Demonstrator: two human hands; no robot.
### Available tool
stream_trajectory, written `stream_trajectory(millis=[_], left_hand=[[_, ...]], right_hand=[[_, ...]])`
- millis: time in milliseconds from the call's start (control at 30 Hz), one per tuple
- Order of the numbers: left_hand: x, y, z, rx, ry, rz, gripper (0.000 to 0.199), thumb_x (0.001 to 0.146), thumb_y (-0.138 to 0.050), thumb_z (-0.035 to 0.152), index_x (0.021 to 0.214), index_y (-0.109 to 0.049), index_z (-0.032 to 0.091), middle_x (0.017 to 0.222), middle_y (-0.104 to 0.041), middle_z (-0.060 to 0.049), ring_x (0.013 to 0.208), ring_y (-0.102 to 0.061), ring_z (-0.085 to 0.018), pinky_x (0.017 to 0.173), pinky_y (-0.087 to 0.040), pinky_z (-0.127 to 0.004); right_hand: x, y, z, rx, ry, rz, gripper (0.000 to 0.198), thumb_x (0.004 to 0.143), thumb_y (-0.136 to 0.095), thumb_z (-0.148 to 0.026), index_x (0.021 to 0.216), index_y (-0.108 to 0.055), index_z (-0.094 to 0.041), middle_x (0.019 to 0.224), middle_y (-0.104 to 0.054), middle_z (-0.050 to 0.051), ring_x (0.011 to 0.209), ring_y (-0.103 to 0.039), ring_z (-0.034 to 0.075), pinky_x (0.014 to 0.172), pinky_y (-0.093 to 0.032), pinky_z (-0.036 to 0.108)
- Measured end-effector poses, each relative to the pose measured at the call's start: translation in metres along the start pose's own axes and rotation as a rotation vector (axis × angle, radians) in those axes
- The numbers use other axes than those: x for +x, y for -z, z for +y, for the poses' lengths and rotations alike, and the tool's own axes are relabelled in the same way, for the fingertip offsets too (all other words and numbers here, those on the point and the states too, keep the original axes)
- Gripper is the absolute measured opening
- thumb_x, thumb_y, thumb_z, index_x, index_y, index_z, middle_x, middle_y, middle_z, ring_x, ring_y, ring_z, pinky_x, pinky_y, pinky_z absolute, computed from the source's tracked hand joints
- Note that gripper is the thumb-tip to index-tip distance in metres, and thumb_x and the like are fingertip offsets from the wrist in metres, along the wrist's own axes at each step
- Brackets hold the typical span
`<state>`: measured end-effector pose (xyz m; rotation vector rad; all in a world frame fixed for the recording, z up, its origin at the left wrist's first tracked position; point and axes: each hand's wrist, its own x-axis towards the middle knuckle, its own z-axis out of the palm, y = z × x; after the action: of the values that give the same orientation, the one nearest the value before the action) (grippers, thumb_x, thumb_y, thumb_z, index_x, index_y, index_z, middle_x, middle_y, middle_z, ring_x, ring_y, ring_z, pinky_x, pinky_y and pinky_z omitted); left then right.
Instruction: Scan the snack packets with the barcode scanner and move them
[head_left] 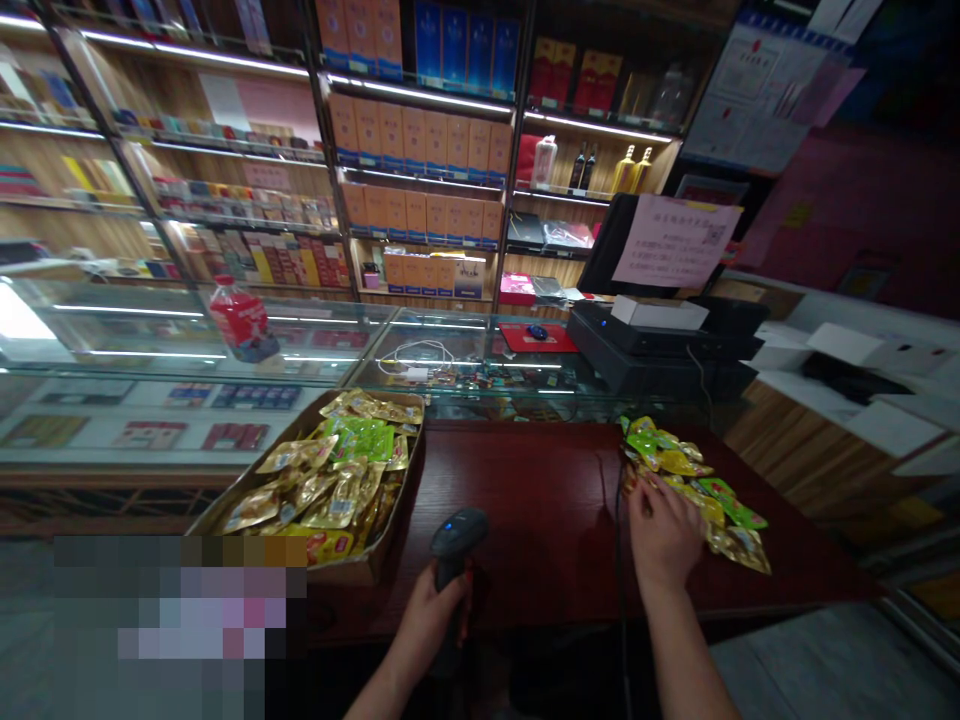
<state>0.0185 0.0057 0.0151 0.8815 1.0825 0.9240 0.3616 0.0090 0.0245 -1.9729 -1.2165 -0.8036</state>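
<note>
My left hand [435,615] is wrapped around the handle of a black barcode scanner [459,535], which shows a small blue light and is held above the front of the dark red table. My right hand [665,525] is at the right, its fingers pinched on a small gold snack packet [632,480] that they partly cover. Around it lies a loose pile of gold, yellow and green snack packets [682,460]. On the left, an open cardboard box [367,570] holds many more gold packets with a green one [360,438] on top.
A black cable [619,580] hangs down beside my right hand. Behind the table [517,470] stand a glass counter with a red bottle [241,318], a mouse on a red pad [512,338], and a register [660,350] with a monitor. A blurred-out patch covers the lower left.
</note>
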Motion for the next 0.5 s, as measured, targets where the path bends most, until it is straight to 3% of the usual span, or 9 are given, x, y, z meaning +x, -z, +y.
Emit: stream_trajectory(millis=[133,233,300,367,500], left_hand=[[0.0,0.0,0.0,-0.003,-0.008,-0.004,0.038,0.065,-0.074,0.049,0.077,-0.053,0.02,0.048,-0.056,0.006,0.03,-0.044,-0.009,0.03,-0.035,-0.019],[0.0,0.002,-0.003,0.002,-0.018,0.005,0.037,0.067,-0.073,0.049,0.077,-0.052,0.02,0.047,-0.056,0.006,0.03,-0.044,-0.009,0.03,-0.035,-0.019],[0.0,0.003,-0.005,0.003,-0.022,-0.005,0.037,0.069,-0.072,0.048,0.08,-0.052,0.02,0.047,-0.056,0.006,0.03,-0.045,-0.009,0.03,-0.035,-0.019],[0.0,0.004,-0.005,0.004,-0.016,-0.016,0.037,0.069,-0.072,0.048,0.081,-0.052,0.019,0.048,-0.056,0.006,0.03,-0.045,-0.009,0.03,-0.036,-0.019],[0.001,0.004,-0.006,-0.004,-0.016,-0.013,0.038,0.069,-0.073,0.048,0.08,-0.052,0.019,0.051,-0.058,0.006,0.031,-0.047,-0.009,0.031,-0.037,-0.019]], right_hand=[[-0.038,-0.001,-0.082,0.187,0.267,-0.263,0.026,0.097,-0.049,-0.025,0.109,-0.072,-0.026,0.116,-0.073,0.004,0.098,-0.063,0.022,0.087,-0.04,0.037],[-0.067,-0.007,-0.123,0.336,0.383,-0.467,0.023,0.095,-0.052,-0.025,0.103,-0.072,-0.028,0.112,-0.073,0.002,0.1,-0.063,0.021,0.086,-0.04,0.037],[-0.072,-0.013,-0.133,0.402,0.328,-0.526,0.022,0.095,-0.052,-0.029,0.101,-0.073,-0.028,0.113,-0.071,0.003,0.104,-0.061,0.022,0.089,-0.041,0.037],[-0.064,-0.022,-0.135,0.425,0.189,-0.542,0.028,0.094,-0.05,-0.033,0.114,-0.069,-0.026,0.121,-0.067,0.007,0.111,-0.059,0.023,0.095,-0.041,0.038],[-0.035,-0.045,-0.135,0.38,0.007,-0.68,0.07,0.088,-0.055,-0.042,0.149,-0.038,-0.013,0.148,-0.048,0.018,0.139,-0.038,0.033,0.111,-0.029,0.051]])
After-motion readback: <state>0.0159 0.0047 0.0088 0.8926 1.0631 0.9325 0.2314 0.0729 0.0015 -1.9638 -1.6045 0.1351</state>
